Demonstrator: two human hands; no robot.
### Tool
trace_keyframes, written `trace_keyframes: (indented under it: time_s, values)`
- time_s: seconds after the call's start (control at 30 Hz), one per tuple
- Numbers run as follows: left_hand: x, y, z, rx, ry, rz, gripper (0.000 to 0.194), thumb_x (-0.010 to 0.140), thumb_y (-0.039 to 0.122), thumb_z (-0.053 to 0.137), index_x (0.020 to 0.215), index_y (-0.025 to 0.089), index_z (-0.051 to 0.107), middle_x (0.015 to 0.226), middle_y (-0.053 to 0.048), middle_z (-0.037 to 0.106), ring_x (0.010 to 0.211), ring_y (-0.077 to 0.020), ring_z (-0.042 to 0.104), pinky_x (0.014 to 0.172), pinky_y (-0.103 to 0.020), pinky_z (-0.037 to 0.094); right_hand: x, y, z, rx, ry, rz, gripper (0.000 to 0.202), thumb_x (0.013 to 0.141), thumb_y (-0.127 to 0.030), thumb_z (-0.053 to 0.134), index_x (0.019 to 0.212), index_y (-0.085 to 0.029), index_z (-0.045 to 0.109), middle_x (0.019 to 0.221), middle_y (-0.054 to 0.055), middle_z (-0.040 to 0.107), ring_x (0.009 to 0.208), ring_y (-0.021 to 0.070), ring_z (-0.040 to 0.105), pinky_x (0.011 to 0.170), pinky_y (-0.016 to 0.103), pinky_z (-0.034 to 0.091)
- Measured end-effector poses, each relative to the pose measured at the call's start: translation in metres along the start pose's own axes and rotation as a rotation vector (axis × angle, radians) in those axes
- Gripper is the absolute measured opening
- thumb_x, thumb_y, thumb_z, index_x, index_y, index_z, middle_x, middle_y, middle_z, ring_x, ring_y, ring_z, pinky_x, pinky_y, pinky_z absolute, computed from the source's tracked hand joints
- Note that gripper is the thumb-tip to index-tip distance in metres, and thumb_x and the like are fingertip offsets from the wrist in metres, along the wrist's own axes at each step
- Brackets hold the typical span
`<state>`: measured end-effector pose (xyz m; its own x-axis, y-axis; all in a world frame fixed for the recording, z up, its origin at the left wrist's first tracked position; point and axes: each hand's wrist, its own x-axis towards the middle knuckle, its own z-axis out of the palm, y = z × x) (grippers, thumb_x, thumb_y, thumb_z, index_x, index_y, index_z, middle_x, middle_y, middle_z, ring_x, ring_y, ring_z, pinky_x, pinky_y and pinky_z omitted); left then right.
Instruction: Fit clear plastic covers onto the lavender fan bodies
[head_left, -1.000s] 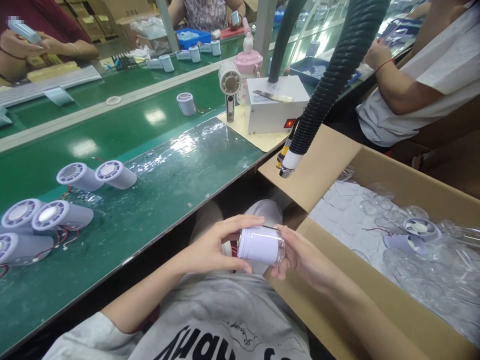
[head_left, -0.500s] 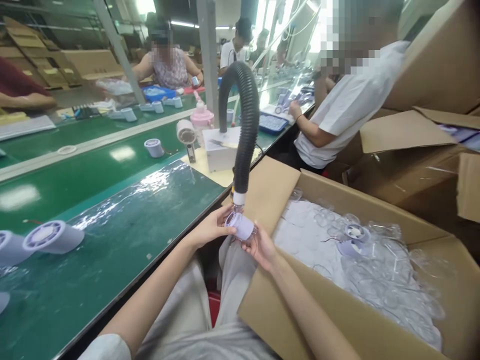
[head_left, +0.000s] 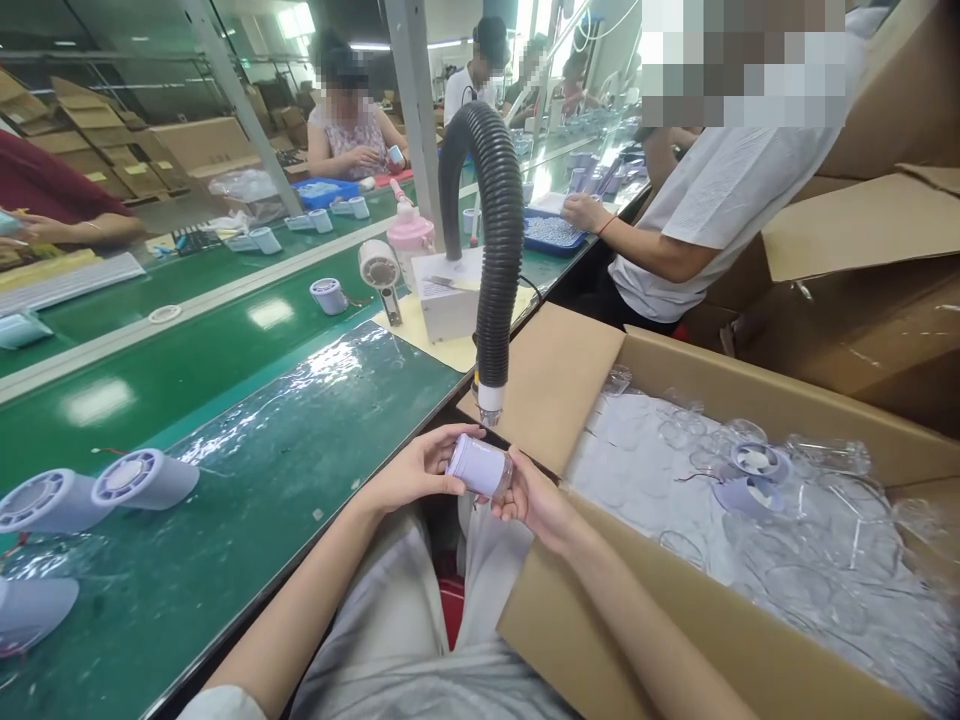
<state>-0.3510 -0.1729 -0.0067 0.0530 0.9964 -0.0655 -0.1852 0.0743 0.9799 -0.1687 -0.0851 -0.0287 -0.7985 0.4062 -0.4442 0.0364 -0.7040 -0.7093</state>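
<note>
A lavender cylinder [head_left: 480, 467] with a clear part at its right end lies tilted between my hands, over my lap. My left hand [head_left: 427, 467] grips its left end, thumb below and fingers above. At the clear end, the fingers of my right hand [head_left: 529, 497] are wrapped round it. Just above the cylinder hangs the white nozzle [head_left: 491, 398] of a black ribbed hose [head_left: 504, 240], not touching it.
Lavender fan housings [head_left: 150, 480] lie on the green table [head_left: 247, 560] at left. A cardboard box [head_left: 712, 380] with clear plastic parts stands at right. A white device [head_left: 446, 300] holds the hose. A co-worker in a white shirt [head_left: 720, 200] sits beyond the box.
The cylinder and both hands have moved down from the nozzle, leaving a gap. The cylinder's open left end has turned away from view. The whole view has shifted slightly.
</note>
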Motion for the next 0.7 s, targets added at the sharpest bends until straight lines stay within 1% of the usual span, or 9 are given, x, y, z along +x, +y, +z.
trace_keyframes:
  time_s: [0.07, 0.17, 0.3, 0.4, 0.53, 0.6, 0.63, 0.67, 0.7]
  values:
    - [-0.012, -0.001, 0.005, 0.031, -0.009, 0.007, 0.071, 0.065, 0.017, 0.085, 0.130, 0.022, 0.056, 0.140, -0.015, 0.054, 0.122, -0.0267, 0.057, 0.101, -0.039, 0.046, -0.011, 0.000, 0.004, -0.028, 0.003, 0.020, 0.043, 0.105, -0.041, 0.027, 0.097, -0.012, 0.058, 0.062, 0.007, 0.069, 0.042, 0.0105, 0.062, 0.040, 0.013, 0.049]
    - [-0.034, -0.003, 0.017, 0.113, 0.009, 0.077, 0.071, 0.063, 0.016, 0.086, 0.128, 0.026, 0.058, 0.142, -0.012, 0.052, 0.129, -0.0273, 0.051, 0.108, -0.041, 0.041, -0.031, -0.001, 0.010, -0.062, -0.011, 0.083, 0.042, 0.105, -0.042, 0.030, 0.092, -0.013, 0.058, 0.060, 0.007, 0.069, 0.042, 0.0121, 0.063, 0.039, 0.015, 0.051]
    - [-0.061, 0.002, 0.036, 0.250, 0.033, 0.160, 0.063, 0.066, 0.016, 0.084, 0.123, 0.030, 0.062, 0.138, -0.009, 0.053, 0.131, -0.0261, 0.047, 0.105, -0.038, 0.045, -0.057, -0.003, 0.019, -0.085, -0.072, 0.251, 0.061, 0.105, -0.048, 0.019, 0.080, -0.011, 0.060, 0.057, 0.008, 0.067, 0.041, 0.0124, 0.064, 0.036, 0.015, 0.050]
    - [-0.076, 0.011, 0.049, 0.283, 0.049, 0.145, 0.062, 0.070, 0.018, 0.082, 0.126, 0.030, 0.059, 0.134, -0.009, 0.053, 0.127, -0.0254, 0.050, 0.100, -0.037, 0.049, -0.072, -0.004, 0.025, -0.096, -0.111, 0.380, 0.075, 0.104, -0.053, 0.011, 0.069, -0.009, 0.062, 0.055, 0.007, 0.064, 0.040, 0.0105, 0.063, 0.035, 0.012, 0.048]
    - [-0.086, 0.023, 0.061, 0.286, 0.064, 0.092, 0.069, 0.065, 0.022, 0.085, 0.128, 0.030, 0.057, 0.132, -0.008, 0.052, 0.120, -0.0250, 0.054, 0.095, -0.034, 0.052, -0.083, -0.001, 0.030, -0.169, -0.130, 0.474, 0.085, 0.101, -0.057, 0.002, 0.063, -0.009, 0.060, 0.054, 0.007, 0.061, 0.036, 0.0084, 0.060, 0.032, 0.011, 0.044]
    - [-0.089, 0.027, 0.065, 0.300, 0.090, 0.057, 0.065, 0.067, 0.023, 0.084, 0.126, 0.029, 0.058, 0.128, -0.008, 0.055, 0.114, -0.0232, 0.057, 0.092, -0.032, 0.053, -0.085, 0.004, 0.030, -0.238, -0.122, 0.456, 0.082, 0.100, -0.059, 0.001, 0.069, -0.010, 0.059, 0.054, 0.006, 0.061, 0.036, 0.0090, 0.059, 0.031, 0.012, 0.043]
    - [-0.091, 0.029, 0.067, 0.299, 0.107, 0.034, 0.062, 0.069, 0.024, 0.083, 0.126, 0.028, 0.058, 0.125, -0.007, 0.056, 0.111, -0.0217, 0.058, 0.090, -0.031, 0.053, -0.087, 0.006, 0.028, -0.291, -0.111, 0.405, 0.076, 0.100, -0.059, 0.004, 0.073, -0.012, 0.058, 0.055, 0.005, 0.061, 0.038, 0.0102, 0.060, 0.032, 0.014, 0.045]
    - [-0.093, 0.031, 0.068, 0.287, 0.127, 0.008, 0.060, 0.070, 0.024, 0.082, 0.126, 0.028, 0.058, 0.123, -0.006, 0.057, 0.108, -0.0200, 0.059, 0.090, -0.030, 0.053, -0.088, 0.008, 0.026, -0.371, -0.091, 0.318, 0.068, 0.101, -0.057, 0.010, 0.080, -0.013, 0.057, 0.057, 0.004, 0.062, 0.041, 0.0119, 0.062, 0.036, 0.017, 0.048]
    - [-0.094, 0.032, 0.069, 0.262, 0.145, -0.018, 0.059, 0.072, 0.024, 0.081, 0.126, 0.028, 0.057, 0.122, -0.006, 0.058, 0.105, -0.0183, 0.060, 0.089, -0.028, 0.053, -0.089, 0.010, 0.024, -0.481, -0.062, 0.191, 0.056, 0.102, -0.053, 0.019, 0.087, -0.015, 0.056, 0.062, 0.004, 0.064, 0.048, 0.0143, 0.065, 0.042, 0.021, 0.053]
